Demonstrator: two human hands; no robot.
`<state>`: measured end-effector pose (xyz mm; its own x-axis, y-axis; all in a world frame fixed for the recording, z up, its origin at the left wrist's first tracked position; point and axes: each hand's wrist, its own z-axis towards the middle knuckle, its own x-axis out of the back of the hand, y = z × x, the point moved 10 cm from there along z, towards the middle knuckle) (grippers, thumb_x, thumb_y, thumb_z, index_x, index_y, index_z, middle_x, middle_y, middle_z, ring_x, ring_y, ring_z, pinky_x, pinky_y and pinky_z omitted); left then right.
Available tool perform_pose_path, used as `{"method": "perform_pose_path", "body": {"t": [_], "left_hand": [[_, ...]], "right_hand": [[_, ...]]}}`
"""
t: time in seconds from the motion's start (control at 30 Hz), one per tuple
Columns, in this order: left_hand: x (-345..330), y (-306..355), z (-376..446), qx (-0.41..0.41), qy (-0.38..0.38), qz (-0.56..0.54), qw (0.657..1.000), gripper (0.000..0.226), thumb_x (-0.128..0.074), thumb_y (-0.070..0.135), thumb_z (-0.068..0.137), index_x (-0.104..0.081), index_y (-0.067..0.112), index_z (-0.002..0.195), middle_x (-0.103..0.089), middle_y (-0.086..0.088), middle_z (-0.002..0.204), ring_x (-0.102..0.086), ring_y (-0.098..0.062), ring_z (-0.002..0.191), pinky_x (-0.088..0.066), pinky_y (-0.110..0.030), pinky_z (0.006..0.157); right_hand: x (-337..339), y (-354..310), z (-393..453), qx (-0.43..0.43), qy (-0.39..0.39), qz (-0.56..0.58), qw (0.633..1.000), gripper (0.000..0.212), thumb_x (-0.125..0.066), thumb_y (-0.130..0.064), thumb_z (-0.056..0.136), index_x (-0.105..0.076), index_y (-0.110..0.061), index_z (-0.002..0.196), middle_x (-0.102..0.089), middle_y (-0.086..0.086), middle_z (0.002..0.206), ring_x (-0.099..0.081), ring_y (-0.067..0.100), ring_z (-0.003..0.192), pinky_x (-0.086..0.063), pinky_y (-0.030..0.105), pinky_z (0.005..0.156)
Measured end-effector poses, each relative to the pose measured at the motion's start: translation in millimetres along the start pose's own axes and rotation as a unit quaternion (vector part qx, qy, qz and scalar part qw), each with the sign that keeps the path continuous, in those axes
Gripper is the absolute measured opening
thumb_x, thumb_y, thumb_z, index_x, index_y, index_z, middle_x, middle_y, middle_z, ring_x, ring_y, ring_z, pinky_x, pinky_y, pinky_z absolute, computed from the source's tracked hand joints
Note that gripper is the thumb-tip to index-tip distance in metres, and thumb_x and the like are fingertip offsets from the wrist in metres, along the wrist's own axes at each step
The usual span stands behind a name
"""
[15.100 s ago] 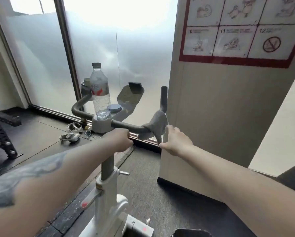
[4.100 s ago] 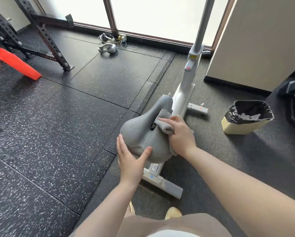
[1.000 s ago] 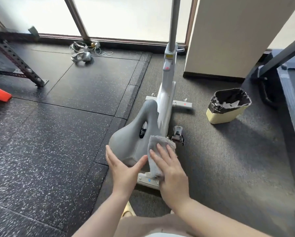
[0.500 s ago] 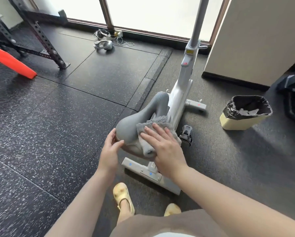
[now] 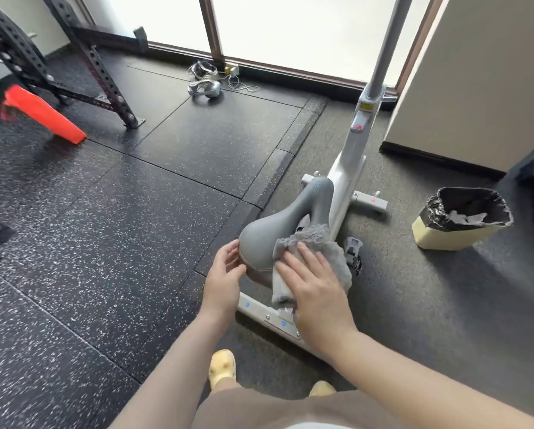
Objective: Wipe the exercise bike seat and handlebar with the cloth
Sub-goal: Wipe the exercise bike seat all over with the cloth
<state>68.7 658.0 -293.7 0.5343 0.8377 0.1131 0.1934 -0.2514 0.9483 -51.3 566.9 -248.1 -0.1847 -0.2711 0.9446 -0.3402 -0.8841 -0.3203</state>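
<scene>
The grey bike seat [image 5: 278,230] sits below me, nose pointing away toward the white bike frame [image 5: 349,156]. A grey cloth [image 5: 318,243] lies bunched over the seat's right rear part. My right hand [image 5: 315,286] lies flat on the cloth, fingers spread, pressing it onto the seat. My left hand [image 5: 225,274] rests against the seat's left rear edge with fingers slightly curled. The handlebar is out of view above the frame's grey post [image 5: 386,41].
A lined waste bin [image 5: 457,218] stands on the floor to the right. A beige wall panel [image 5: 476,72] rises behind it. A black rack [image 5: 83,66] with an orange part [image 5: 39,116] stands at left. Cables [image 5: 206,82] lie by the window. My yellow shoes [image 5: 222,366] are under the seat.
My right hand with the cloth has shifted slightly across the right rear of the seat. My left hand stays at the seat's left rear edge. The view has tilted a little.
</scene>
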Motion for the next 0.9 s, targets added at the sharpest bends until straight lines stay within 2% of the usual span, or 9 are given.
{"method": "perform_pose_path", "body": {"t": [0.1, 0.2, 0.27, 0.4, 0.47, 0.6, 0.67, 0.8, 0.9], "left_hand": [[5, 0, 10, -0.017, -0.004, 0.016, 1.0, 0.041, -0.048, -0.011, 0.085, -0.051, 0.012, 0.119, -0.057, -0.009, 0.12, -0.056, -0.014, 0.105, -0.045, -0.04, 0.099], [6, -2, 17, -0.032, -0.027, 0.043, 0.998, 0.042, -0.048, -0.008, 0.085, -0.05, 0.019, 0.117, -0.055, -0.006, 0.12, -0.056, -0.007, 0.1, -0.048, -0.022, 0.088], [3, -4, 21, -0.033, -0.063, 0.052, 0.996, 0.048, -0.046, -0.007, 0.085, -0.048, 0.019, 0.126, -0.054, -0.003, 0.128, -0.057, -0.01, 0.107, -0.049, -0.021, 0.088], [-2, -4, 33, -0.047, -0.16, 0.069, 0.984, 0.064, -0.045, -0.01, 0.08, -0.043, 0.022, 0.136, -0.047, 0.004, 0.141, -0.044, -0.011, 0.13, -0.035, -0.042, 0.111], [-3, 3, 41, -0.072, -0.212, 0.102, 0.969, 0.068, -0.048, -0.005, 0.075, -0.042, 0.026, 0.136, -0.041, 0.01, 0.144, -0.036, -0.004, 0.135, -0.027, -0.037, 0.116], [-12, 13, 59, -0.083, -0.309, 0.134, 0.938, 0.063, -0.05, -0.007, 0.081, -0.045, 0.022, 0.137, -0.037, 0.013, 0.147, -0.032, 0.007, 0.134, -0.025, -0.018, 0.113], [-16, 17, 64, -0.079, -0.337, 0.129, 0.929, 0.059, -0.048, -0.009, 0.084, -0.047, 0.02, 0.136, -0.039, 0.009, 0.147, -0.034, 0.007, 0.132, -0.025, -0.009, 0.108], [-16, 15, 66, -0.121, -0.398, 0.16, 0.895, 0.059, -0.046, -0.002, 0.088, -0.039, 0.026, 0.14, -0.032, 0.012, 0.15, -0.025, 0.008, 0.136, -0.018, -0.016, 0.115], [-20, 12, 60, -0.193, -0.423, 0.222, 0.857, 0.058, -0.045, 0.02, 0.094, -0.023, 0.029, 0.146, -0.016, 0.017, 0.155, -0.01, 0.01, 0.14, -0.008, -0.009, 0.113]], "right_hand": [[2, 5, 5, 0.024, 0.012, -0.027, 0.999, 0.062, -0.05, -0.007, 0.07, -0.056, -0.019, 0.131, -0.052, -0.003, 0.139, -0.038, 0.023, 0.136, -0.024, 0.044, 0.113], [0, 19, 21, -0.136, 0.039, 0.009, 0.99, 0.072, -0.051, -0.009, 0.073, -0.039, -0.025, 0.143, -0.035, -0.01, 0.15, -0.015, 0.015, 0.145, -0.003, 0.042, 0.119], [-10, 6, 12, -0.201, 0.06, 0.023, 0.977, 0.079, -0.054, -0.006, 0.068, -0.038, -0.024, 0.143, -0.036, -0.009, 0.15, -0.014, 0.016, 0.145, -0.002, 0.043, 0.118], [-22, -18, -5, -0.109, 0.044, -0.011, 0.993, 0.082, -0.059, -0.004, 0.063, -0.041, -0.019, 0.142, -0.04, -0.003, 0.148, -0.024, 0.019, 0.143, -0.015, 0.047, 0.115], [-12, -7, 0, -0.072, 0.05, -0.053, 0.995, 0.077, -0.059, -0.006, 0.067, -0.043, -0.02, 0.141, -0.04, -0.003, 0.148, -0.026, 0.019, 0.142, -0.021, 0.048, 0.113], [-16, -11, -1, -0.261, 0.105, 0.018, 0.959, 0.081, -0.068, -0.008, 0.069, -0.038, -0.021, 0.144, -0.035, -0.008, 0.151, -0.019, 0.017, 0.144, -0.015, 0.049, 0.116], [-36, -43, -8, -0.286, 0.129, 0.044, 0.949, 0.091, -0.07, -0.009, 0.065, -0.031, -0.022, 0.147, -0.028, -0.007, 0.154, -0.015, 0.018, 0.145, -0.012, 0.048, 0.116], [-40, -50, -3, -0.211, 0.076, -0.038, 0.974, 0.091, -0.071, -0.005, 0.066, -0.032, -0.021, 0.146, -0.027, -0.004, 0.154, -0.019, 0.019, 0.144, -0.014, 0.047, 0.116], [-17, -21, 6, -0.32, 0.115, -0.036, 0.94, 0.072, -0.057, -0.018, 0.08, -0.031, -0.022, 0.147, -0.026, -0.006, 0.154, -0.017, 0.015, 0.145, -0.009, 0.048, 0.117]]}}
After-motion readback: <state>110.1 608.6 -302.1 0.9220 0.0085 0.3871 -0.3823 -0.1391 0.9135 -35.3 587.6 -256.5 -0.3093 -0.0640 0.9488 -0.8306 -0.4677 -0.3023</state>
